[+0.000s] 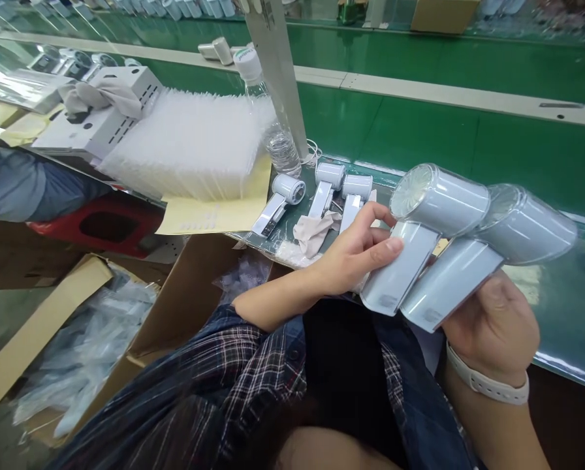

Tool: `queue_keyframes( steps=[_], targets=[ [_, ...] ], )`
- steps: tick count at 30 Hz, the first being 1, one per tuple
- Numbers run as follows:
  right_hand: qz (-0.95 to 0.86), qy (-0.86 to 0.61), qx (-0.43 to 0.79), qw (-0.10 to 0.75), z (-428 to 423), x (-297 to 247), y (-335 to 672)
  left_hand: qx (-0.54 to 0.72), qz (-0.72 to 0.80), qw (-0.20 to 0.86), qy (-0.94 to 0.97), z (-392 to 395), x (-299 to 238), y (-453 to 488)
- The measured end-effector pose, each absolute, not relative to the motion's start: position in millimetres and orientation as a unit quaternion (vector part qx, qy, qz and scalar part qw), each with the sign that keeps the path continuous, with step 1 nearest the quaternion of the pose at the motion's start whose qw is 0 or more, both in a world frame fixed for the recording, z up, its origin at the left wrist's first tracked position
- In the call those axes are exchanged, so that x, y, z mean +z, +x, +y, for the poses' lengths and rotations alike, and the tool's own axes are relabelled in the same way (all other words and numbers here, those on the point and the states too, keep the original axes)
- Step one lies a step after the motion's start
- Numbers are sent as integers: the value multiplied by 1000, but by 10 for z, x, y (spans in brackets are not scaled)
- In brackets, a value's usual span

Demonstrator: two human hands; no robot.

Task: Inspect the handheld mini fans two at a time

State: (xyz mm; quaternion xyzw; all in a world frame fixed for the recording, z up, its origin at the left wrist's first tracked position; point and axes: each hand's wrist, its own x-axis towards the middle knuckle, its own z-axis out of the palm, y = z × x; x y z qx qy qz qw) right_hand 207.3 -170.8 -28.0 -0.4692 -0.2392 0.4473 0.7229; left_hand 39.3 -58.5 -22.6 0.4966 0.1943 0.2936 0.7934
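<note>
My left hand pinches the handle of a light-blue, hairdryer-shaped handheld fan between thumb and fingers. Behind the handle of a second handheld fan, my right hand is closed around it, its fingers mostly hidden. The two fans are side by side, heads up and tilted, above the table edge. Beyond my left hand lie a smaller-looking fan and two more fans, one beside the other. A crumpled pale cloth lies near them.
A stack of white bristly sheets stands on yellow paper, beside a plastic bottle and a metal post. Below left, a cardboard box holds clear plastic bags. Another person's sleeve shows at left. A green conveyor runs behind.
</note>
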Motion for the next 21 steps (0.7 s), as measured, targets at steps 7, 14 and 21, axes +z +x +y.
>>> queue_keyframes(
  steps=[7,14,21],
  targets=[
    [-164,-487,489,704,-1705,-245,2100,277,169,826,461,-521,-382,530],
    [-174,-512,502,675,-1762,-143,2164,254,153,844,448,-510,-318,520],
    [-191,-439,540,692,-1569,-100,2102,192,75,882,424,-515,-270,638]
  ],
)
